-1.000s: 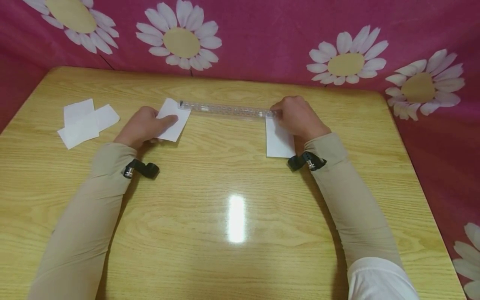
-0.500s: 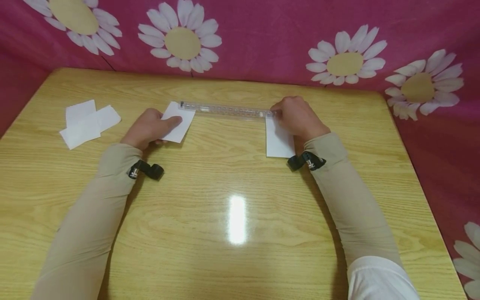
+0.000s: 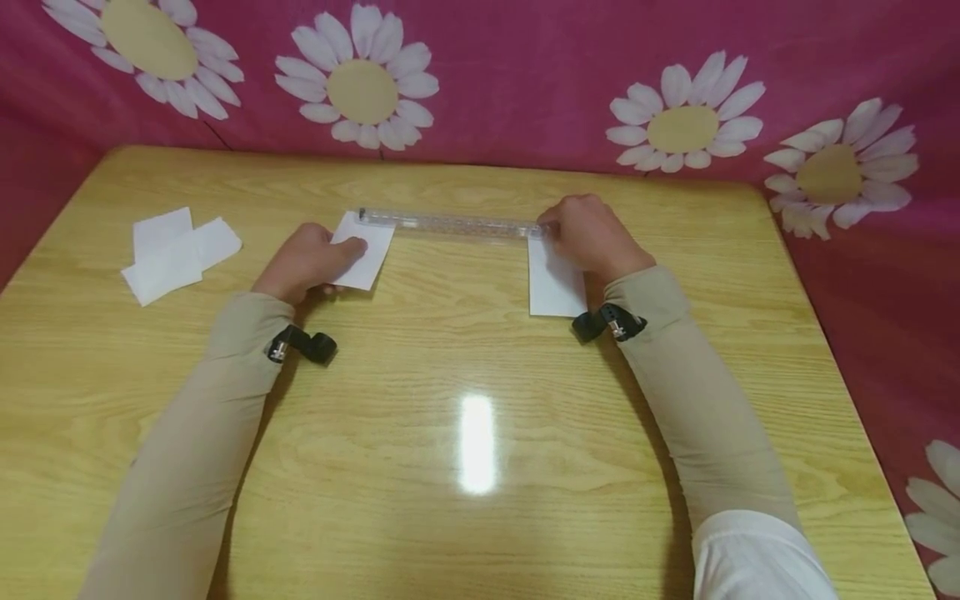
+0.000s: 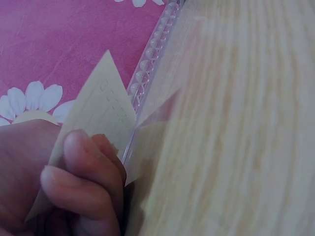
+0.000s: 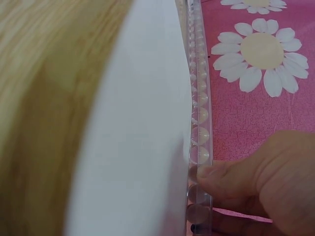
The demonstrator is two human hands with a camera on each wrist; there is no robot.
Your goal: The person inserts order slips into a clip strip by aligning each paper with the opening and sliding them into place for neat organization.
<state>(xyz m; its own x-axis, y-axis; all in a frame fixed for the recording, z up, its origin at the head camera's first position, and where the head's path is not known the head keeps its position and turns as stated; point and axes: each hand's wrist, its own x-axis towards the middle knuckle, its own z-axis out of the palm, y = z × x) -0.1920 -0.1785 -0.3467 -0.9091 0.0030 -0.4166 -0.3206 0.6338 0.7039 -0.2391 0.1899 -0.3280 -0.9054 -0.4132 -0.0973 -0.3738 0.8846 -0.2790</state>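
A clear plastic ticket rail (image 3: 457, 223), with a row of round clear balls inside, lies across the far part of the table. My left hand (image 3: 303, 260) holds a white paper card (image 3: 375, 254), thumb on top and fingers curled below; its upper edge meets the rail's left end. In the left wrist view, faint writing marks the underside of this card (image 4: 101, 105). At the rail's right end my right hand (image 3: 596, 237) pinches the rail between thumb and fingers. Another white card (image 3: 551, 287) extends from the rail there, partly under that hand.
Several white cards (image 3: 165, 257) lie overlapping on the left of the wooden table (image 3: 480, 350). A pink curtain with printed daisies (image 3: 510, 83) stands behind the far edge. Each wrist bears a black camera strap (image 3: 303, 342).
My left hand and its card have moved right along the rail's left end. My right hand keeps its grip on the rail. The head view has shifted slightly.
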